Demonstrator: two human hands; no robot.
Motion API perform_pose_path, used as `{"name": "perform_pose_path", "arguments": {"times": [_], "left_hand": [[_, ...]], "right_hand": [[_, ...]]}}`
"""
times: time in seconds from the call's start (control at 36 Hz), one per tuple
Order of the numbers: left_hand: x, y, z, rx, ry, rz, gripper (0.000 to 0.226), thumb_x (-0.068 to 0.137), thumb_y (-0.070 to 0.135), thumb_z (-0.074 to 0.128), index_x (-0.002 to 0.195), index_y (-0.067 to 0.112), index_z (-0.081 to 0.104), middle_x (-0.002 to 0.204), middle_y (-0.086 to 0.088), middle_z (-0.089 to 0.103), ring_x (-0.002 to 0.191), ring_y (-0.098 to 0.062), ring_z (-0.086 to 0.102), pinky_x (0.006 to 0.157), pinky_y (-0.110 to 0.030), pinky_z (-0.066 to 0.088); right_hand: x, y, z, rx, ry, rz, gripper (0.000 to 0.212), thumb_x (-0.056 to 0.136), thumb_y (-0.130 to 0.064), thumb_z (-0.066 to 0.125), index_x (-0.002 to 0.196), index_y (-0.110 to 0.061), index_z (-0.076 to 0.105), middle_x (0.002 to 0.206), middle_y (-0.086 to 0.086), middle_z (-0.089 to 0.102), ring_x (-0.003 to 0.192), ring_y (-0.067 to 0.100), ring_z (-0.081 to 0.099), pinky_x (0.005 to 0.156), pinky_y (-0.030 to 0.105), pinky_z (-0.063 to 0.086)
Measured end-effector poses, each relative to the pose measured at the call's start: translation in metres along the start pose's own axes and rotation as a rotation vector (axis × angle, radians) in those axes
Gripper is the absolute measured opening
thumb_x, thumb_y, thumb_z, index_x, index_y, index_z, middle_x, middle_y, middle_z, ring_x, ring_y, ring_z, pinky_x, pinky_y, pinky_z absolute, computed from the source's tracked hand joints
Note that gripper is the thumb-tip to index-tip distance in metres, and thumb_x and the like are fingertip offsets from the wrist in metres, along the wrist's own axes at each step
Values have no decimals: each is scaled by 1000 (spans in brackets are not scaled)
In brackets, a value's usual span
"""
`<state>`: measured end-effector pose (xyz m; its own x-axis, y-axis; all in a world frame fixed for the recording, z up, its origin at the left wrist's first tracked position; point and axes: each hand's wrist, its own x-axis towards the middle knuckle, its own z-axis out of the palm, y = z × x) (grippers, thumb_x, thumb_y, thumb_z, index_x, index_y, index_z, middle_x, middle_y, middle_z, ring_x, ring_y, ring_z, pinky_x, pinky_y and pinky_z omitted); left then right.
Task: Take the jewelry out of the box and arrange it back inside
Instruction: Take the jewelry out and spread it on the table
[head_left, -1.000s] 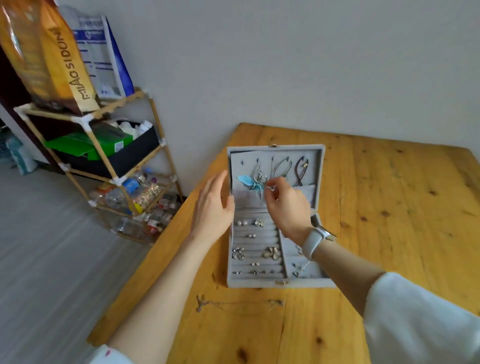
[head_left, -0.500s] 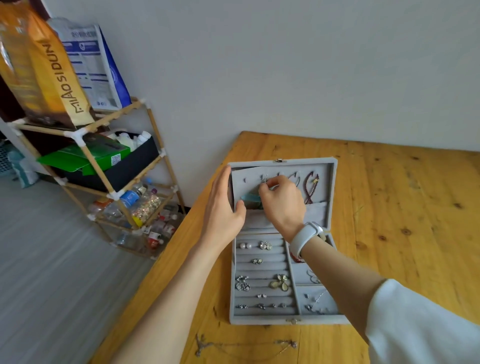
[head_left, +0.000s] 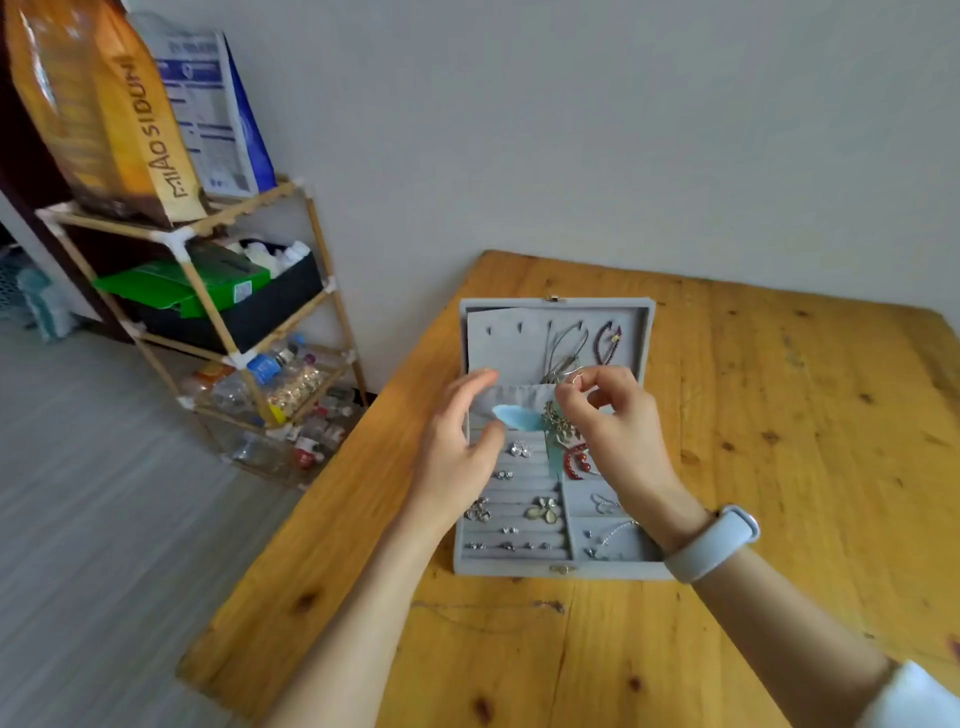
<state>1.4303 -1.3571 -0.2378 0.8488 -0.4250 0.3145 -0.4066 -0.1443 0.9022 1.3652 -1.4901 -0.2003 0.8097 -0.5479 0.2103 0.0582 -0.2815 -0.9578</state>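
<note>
The right hand (head_left: 613, 421) pinches the blue-winged necklace (head_left: 530, 418) over the jewelry box (head_left: 556, 306), left hand (head_left: 457, 441) relaxed open; taking-out step, next setting it on the desk's (head_left: 779, 415) near edge.

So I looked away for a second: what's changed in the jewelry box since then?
The right hand has lifted the blue-winged pendant off its lid hook, pinching it over the tray. The left hand let go of the jewelry box edge. Other necklaces hang as before; the chain stays on the table.
</note>
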Motion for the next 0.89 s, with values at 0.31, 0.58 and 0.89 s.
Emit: {"name": "perform_pose_path", "arguments": {"times": [0.31, 0.58, 0.89], "left_hand": [[-151, -13, 37, -560, -185, -443, 33, 75, 23, 47, 103, 20, 63, 99, 10, 70, 99, -7, 60, 91, -30, 44], [-182, -2, 40, -467, -293, -518, 28, 78, 40, 63, 100, 24, 68, 96, 3, 69, 93, -13, 62, 79, -29, 43], [-181, -12, 41, 315, -173, -401, 7, 87, 17, 60, 85, 21, 65, 75, 13, 60, 68, -2, 55, 58, -13, 40]], "right_hand": [[-132, 39, -27, 212, -142, 248, 16, 85, 5, 56, 81, -10, 58, 60, -6, 60, 57, -1, 57, 54, 10, 42], [-153, 49, -37, 50, -96, 208, 18, 85, 0, 58, 89, -14, 68, 67, -10, 62, 48, -4, 51, 48, 10, 41], [-160, 88, -36, -388, -229, 229, 11, 82, -15, 60, 75, -22, 63, 70, -9, 64, 65, 10, 56, 55, 21, 41]]}}
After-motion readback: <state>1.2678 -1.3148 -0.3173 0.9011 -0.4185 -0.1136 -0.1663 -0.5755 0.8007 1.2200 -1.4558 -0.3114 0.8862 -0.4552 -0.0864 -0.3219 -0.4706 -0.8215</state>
